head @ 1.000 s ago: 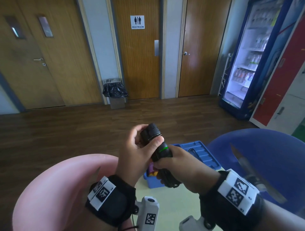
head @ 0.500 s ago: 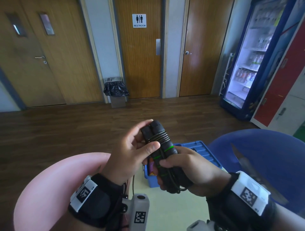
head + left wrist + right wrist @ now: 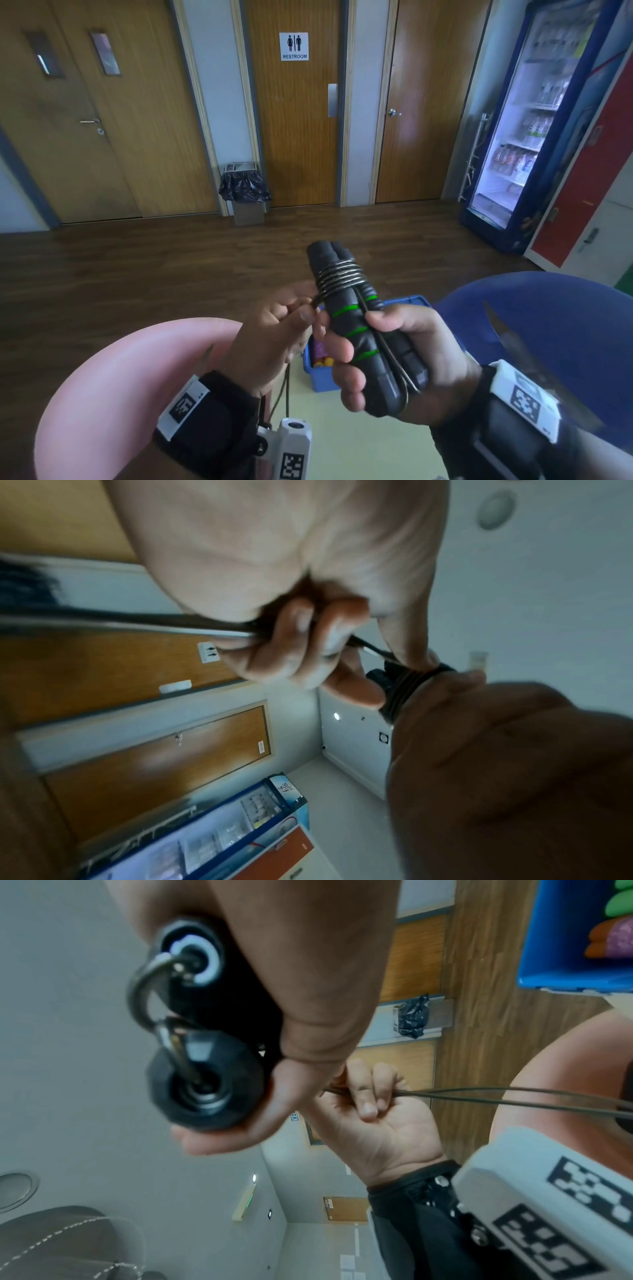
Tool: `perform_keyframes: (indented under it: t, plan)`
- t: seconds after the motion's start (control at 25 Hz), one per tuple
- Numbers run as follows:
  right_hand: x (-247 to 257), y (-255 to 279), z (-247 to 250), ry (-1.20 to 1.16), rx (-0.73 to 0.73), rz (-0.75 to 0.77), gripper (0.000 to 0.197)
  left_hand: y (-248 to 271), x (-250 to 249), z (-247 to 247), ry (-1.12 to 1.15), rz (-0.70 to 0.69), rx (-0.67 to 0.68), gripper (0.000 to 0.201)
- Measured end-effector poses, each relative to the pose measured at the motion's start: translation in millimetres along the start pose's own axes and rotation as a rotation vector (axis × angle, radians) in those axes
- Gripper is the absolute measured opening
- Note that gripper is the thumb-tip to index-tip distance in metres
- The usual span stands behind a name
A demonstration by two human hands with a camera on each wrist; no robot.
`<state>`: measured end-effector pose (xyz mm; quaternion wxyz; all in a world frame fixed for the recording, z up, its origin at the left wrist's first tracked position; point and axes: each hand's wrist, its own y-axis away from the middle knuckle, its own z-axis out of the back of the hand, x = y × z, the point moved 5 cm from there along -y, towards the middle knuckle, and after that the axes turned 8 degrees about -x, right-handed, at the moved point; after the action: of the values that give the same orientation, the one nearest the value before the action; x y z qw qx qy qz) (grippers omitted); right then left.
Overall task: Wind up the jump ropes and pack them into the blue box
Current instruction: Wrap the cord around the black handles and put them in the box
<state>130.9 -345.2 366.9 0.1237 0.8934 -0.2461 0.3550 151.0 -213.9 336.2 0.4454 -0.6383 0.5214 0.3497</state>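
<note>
The jump rope handles [image 3: 363,329], black with green rings, sit side by side in your right hand [image 3: 407,363], tilted up and away from you, with several turns of cord [image 3: 339,277] coiled round their upper ends. Your right fingers wrap the grips, thumb across the front. Your left hand [image 3: 274,335] is just beside them, palm turned inward, fingers curled and pinching the loose cord where it leaves the coil; the slack hangs down past your left wrist. The blue box [image 3: 318,380] stands below your hands, coloured items inside, between a pink chair [image 3: 113,394] and a blue chair [image 3: 555,329].
</note>
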Motion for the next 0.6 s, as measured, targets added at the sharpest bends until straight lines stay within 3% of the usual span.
perform_keyframes:
  t: [0.08, 0.16, 0.24, 0.36, 0.44, 0.52, 0.6]
  plan:
    - [-3, -2, 0, -0.014, 0.031, -0.006, 0.036, 0, 8, 2, -0.017, 0.07, 0.007, 0.068]
    - [-7, -4, 3, -0.01, 0.012, -0.017, 0.035, 0, 17, 4, -0.037, 0.13, 0.03, 0.056]
    - [-11, -6, 5, -0.021, 0.004, -0.045, 0.034, 4, 19, -3, -0.009, 0.157, 0.096, 0.057]
    - [-18, -8, 12, -0.049, 0.035, -0.124, 0.038, 9, 20, -21, 0.087, 0.167, 0.207, 0.075]
    - [-22, -14, 17, -0.03, 0.062, -0.143, 0.046, 6, 21, -21, 0.111, 0.163, 0.13, 0.073]
    - [-19, -17, 30, 0.128, -0.037, -0.142, 0.054, 0, 20, -15, 0.152, 0.173, 0.015, 0.074]
    - [-9, -14, 47, 0.317, -0.225, -0.078, 0.054, -5, 16, -4, 0.116, 0.136, -0.137, 0.046]
